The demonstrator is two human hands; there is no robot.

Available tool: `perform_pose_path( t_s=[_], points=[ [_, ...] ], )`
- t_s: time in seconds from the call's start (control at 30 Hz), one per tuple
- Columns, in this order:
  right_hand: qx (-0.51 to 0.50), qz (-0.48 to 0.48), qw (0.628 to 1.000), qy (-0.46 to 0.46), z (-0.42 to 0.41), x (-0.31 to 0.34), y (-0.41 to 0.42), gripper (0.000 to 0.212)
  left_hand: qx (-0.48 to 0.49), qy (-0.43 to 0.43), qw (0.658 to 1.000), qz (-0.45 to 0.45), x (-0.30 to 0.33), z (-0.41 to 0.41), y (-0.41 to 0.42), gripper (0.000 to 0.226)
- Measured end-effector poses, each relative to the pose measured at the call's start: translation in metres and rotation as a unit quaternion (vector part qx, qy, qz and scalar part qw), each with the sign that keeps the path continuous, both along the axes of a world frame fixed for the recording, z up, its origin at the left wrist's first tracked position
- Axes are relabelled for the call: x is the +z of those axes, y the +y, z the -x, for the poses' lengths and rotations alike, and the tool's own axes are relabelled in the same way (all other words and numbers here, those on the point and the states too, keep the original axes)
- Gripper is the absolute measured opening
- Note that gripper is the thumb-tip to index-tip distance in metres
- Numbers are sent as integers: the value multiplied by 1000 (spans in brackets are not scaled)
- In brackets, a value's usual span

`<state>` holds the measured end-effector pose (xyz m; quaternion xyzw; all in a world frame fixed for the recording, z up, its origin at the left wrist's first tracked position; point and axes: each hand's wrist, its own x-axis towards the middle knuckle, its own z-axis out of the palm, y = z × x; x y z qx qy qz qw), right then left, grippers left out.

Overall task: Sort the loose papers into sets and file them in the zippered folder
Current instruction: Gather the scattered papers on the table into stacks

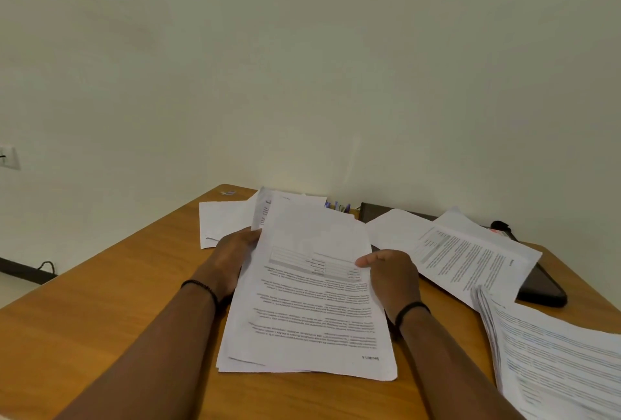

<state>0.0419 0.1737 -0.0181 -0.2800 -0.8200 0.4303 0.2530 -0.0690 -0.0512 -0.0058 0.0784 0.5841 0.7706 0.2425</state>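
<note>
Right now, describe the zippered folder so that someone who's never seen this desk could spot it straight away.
Start at the wooden desk and go to its far right side, by the wall. There a flat dark folder lies mostly buried under printed sheets, with only its rounded near corner and back edge showing. It is the one dark slab among white papers.

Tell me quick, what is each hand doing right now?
Left hand: grips the left edge of the middle paper stack.
Right hand: holds the stack's right edge, thumb on top.
</note>
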Motion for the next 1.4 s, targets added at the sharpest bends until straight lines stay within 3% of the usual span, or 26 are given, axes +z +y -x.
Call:
perform_pose_path(
  t_s=[0.17,0.3,0.4,0.5,0.63,0.8,0.97,1.13,1.27,1.4],
  points=[
    [11,-106,994,-8,-7,-4,4,25,18,0,1000,-5,-1,1,1,15],
    [17,-181,982,42,-8,-6,10,22,41,10,999,19,0,4,-1,19],
    [-48,-283,956,61,-7,-5,17,11,72,-8,997,1,1,4,1,11],
    [-133,-366,919,65,-6,-1,13,10,96,-12,995,-5,-1,9,3,18],
    [-145,-395,903,89,-5,4,5,16,100,-31,994,-21,-6,15,1,18],
    [-183,-417,890,10,-9,2,9,13,89,-74,991,-68,-6,10,3,22],
    [-67,-425,901,42,-3,5,-16,21,87,-58,992,-65,-5,9,5,22],
    [38,-478,878,6,3,6,-65,26,64,-49,995,-64,-4,2,12,19],
    [68,-461,885,-12,5,4,-87,10,64,5,997,-33,-7,-2,22,21],
    [108,-410,906,8,3,-2,-91,13,62,35,997,-28,-9,-2,24,23]
  ],
)
